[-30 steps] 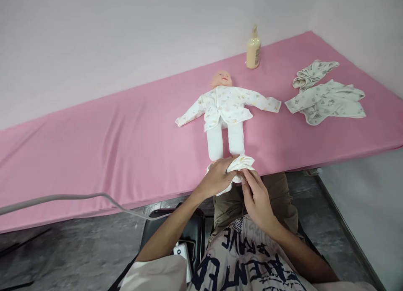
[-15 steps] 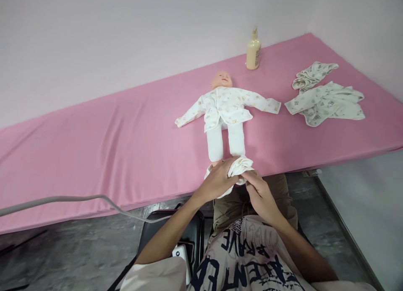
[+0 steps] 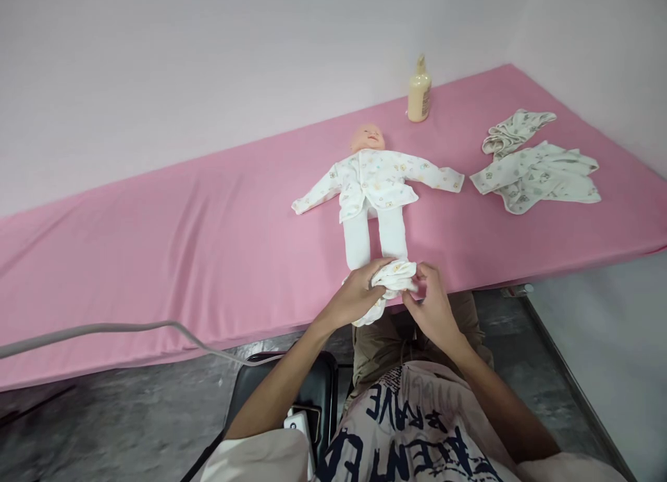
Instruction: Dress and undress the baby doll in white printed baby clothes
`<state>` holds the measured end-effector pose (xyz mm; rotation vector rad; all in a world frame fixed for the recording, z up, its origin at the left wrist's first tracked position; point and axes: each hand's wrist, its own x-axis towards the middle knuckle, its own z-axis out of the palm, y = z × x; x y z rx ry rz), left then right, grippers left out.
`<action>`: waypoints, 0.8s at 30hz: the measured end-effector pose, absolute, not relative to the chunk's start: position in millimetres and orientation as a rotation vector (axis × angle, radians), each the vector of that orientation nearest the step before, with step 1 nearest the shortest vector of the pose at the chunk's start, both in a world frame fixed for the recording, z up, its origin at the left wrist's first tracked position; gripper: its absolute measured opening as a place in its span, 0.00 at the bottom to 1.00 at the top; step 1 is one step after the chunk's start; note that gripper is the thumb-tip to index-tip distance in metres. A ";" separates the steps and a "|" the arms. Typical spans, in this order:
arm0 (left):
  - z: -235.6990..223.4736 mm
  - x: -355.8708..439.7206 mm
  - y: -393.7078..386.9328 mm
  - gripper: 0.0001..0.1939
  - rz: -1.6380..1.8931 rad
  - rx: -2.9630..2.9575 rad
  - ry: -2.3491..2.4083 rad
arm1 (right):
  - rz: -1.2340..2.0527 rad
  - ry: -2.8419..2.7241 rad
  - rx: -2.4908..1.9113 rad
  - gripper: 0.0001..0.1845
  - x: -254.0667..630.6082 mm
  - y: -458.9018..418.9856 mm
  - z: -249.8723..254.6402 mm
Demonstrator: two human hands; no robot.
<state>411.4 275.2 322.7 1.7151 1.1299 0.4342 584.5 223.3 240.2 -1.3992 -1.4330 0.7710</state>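
My right hand (image 3: pixel 433 308) has slid up beside the bunched white garment (image 3: pixel 392 282) at the doll (image 3: pixel 372 190)'s feet; my left hand (image 3: pixel 358 294) grips it closed, right fingertips pinching its edge, on the pink mattress (image 3: pixel 182 246).

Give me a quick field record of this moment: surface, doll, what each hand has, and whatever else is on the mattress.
Surface: pink mattress
Doll: baby doll on its back, head toward the wall, arms spread, in a printed white top and white leggings
Left hand: gripping bunched white garment at the doll's feet
Right hand: pinching the same garment from the other side
Other items: cream pump bottle upright beyond the head; loose printed clothes near the right end
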 end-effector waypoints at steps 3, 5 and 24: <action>317.6 412.1 275.8 0.34 0.448 1.780 1.190 | 0.849 -1.616 -1.376 0.41 597.5 241.6 239.1; 313.6 411.3 277.5 0.35 0.422 1.861 1.220 | 0.938 -1.732 -1.299 0.44 606.2 255.0 240.7; 327.5 421.6 289.4 0.23 0.048 2.456 1.230 | 0.958 -2.034 -1.085 0.21 636.8 291.9 249.4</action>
